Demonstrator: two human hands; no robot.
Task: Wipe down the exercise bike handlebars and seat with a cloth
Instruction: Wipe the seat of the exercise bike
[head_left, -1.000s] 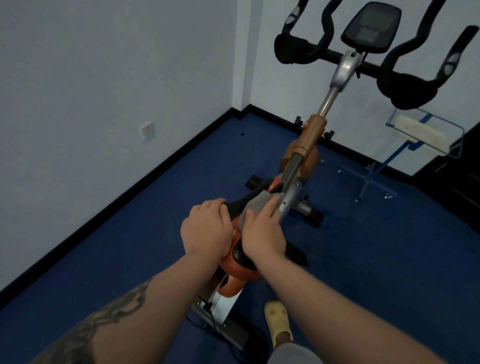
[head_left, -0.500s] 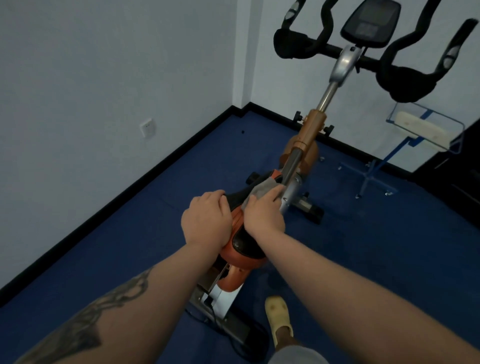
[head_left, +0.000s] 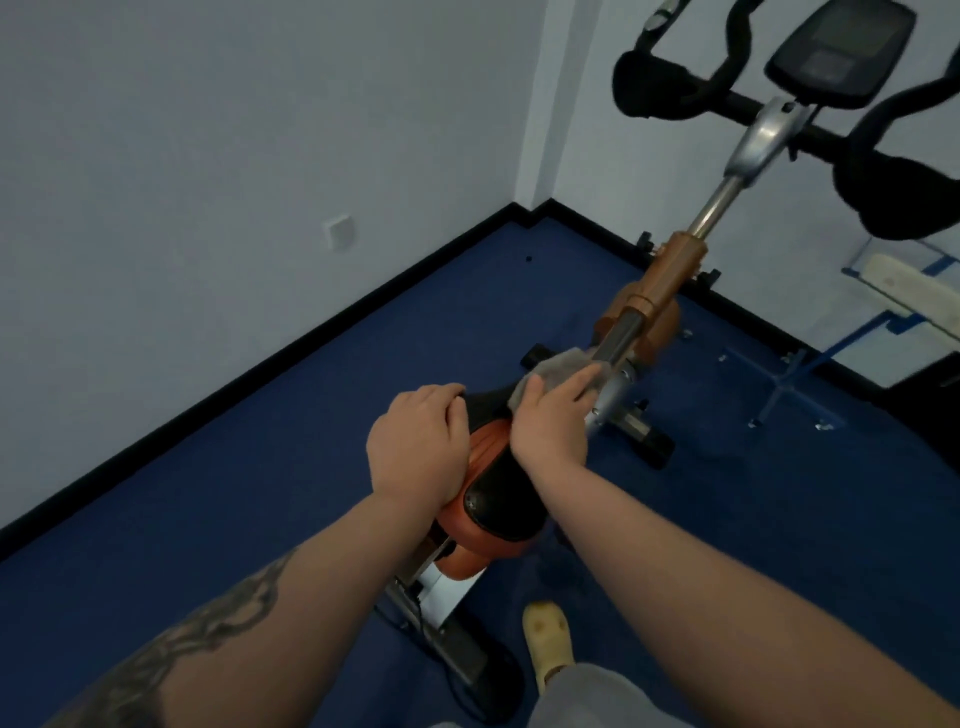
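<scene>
Since a second ago, right hand (head_left: 550, 426) slid forward along the seat (head_left: 498, 493) toward its nose, carrying the grey cloth (head_left: 561, 371) up against the chrome frame tube (head_left: 618, 338); more of the seat's black rear panel now bared behind the wrist. Fingers of that hand laid flat and close together, pressing the cloth down onto the seat's front end. Left hand (head_left: 415, 447) about where it was, draped over the seat's left flank, fingers curled over the edge and gripping it. Handlebars (head_left: 670, 85) farther off at upper right, untouched, looping black tubes with padded elbow rests, a dark console (head_left: 836, 52) between them on a silver stem. Between seat and bars, the chrome tube running into an orange sleeve, crowding the cloth's forward edge. Seat smooth and rounded, orange sides with a glossy black centre; cloth soft, rumpled. Below, blue carpet (head_left: 260, 493), black skirting along pale walls, a white wall socket (head_left: 340, 232) on the left. Clear stand (head_left: 779, 384) on the right, near the bike base. Pale yellow perforated clog (head_left: 545, 644) beside the rear frame, grey trouser leg just below it.
</scene>
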